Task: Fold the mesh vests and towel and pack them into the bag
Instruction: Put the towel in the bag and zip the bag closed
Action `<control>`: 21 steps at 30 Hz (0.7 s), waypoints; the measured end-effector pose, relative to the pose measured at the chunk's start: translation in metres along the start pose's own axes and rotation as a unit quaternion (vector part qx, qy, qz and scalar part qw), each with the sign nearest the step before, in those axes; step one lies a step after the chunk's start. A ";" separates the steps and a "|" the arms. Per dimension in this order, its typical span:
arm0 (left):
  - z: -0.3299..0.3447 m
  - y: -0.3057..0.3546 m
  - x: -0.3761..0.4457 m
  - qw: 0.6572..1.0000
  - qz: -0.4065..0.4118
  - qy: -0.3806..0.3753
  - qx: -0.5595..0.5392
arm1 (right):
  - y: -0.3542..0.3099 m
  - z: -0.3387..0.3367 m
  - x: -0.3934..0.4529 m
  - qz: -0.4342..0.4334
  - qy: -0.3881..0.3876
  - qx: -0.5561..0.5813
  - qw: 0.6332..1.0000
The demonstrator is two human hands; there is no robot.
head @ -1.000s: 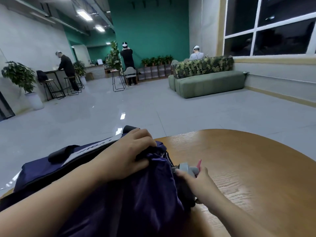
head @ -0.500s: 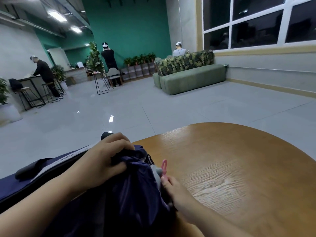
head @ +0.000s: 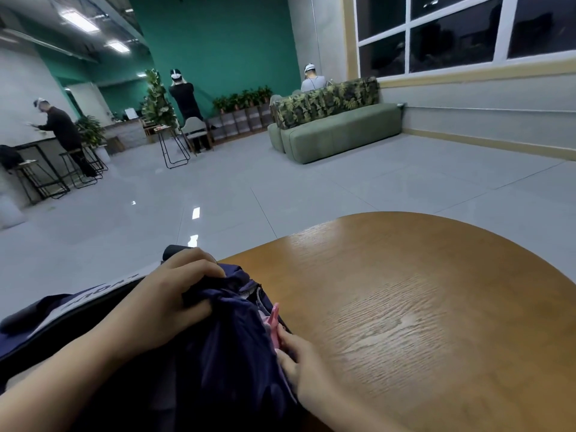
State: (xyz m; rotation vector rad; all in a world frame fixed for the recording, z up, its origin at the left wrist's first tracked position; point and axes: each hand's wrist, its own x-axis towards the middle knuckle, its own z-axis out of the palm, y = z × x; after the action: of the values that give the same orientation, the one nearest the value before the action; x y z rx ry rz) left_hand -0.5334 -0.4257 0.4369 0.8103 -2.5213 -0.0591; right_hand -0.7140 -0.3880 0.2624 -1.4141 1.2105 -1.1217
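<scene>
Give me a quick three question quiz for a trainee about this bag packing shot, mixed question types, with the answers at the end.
1. True or false: the left hand grips the dark blue bag fabric near its opening.
2. Multiple choice: the right hand is at (A) the far table edge, (B) the bag's right side by a pink piece, (C) the floor.
3. Fill in: the bag sits on a round ____ table.

Key: 1 true; 2 B; 3 wooden.
</scene>
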 end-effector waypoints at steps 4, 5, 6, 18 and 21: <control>0.000 0.003 -0.004 1.000 0.013 0.000 0.001 | 0.009 0.007 -0.004 0.044 0.086 0.072 0.993; 0.001 0.004 -0.004 1.000 0.018 0.001 0.004 | 0.008 0.006 -0.007 0.045 0.078 0.067 0.994; 0.002 0.004 -0.006 1.000 0.023 0.003 0.008 | 0.006 0.005 -0.008 0.036 0.066 0.044 0.996; 0.015 0.003 0.006 0.998 0.051 0.007 0.030 | -0.038 -0.013 0.011 0.111 -0.299 -0.292 0.902; 0.018 0.007 0.010 0.998 0.059 0.007 0.027 | -0.050 -0.006 0.010 0.129 -0.302 -0.319 0.889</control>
State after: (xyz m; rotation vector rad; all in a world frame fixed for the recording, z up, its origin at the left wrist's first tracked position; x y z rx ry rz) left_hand -0.5524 -0.4277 0.4265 0.6784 -2.5610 0.0540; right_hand -0.7116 -0.3944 0.3129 -1.8274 1.2873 -0.0359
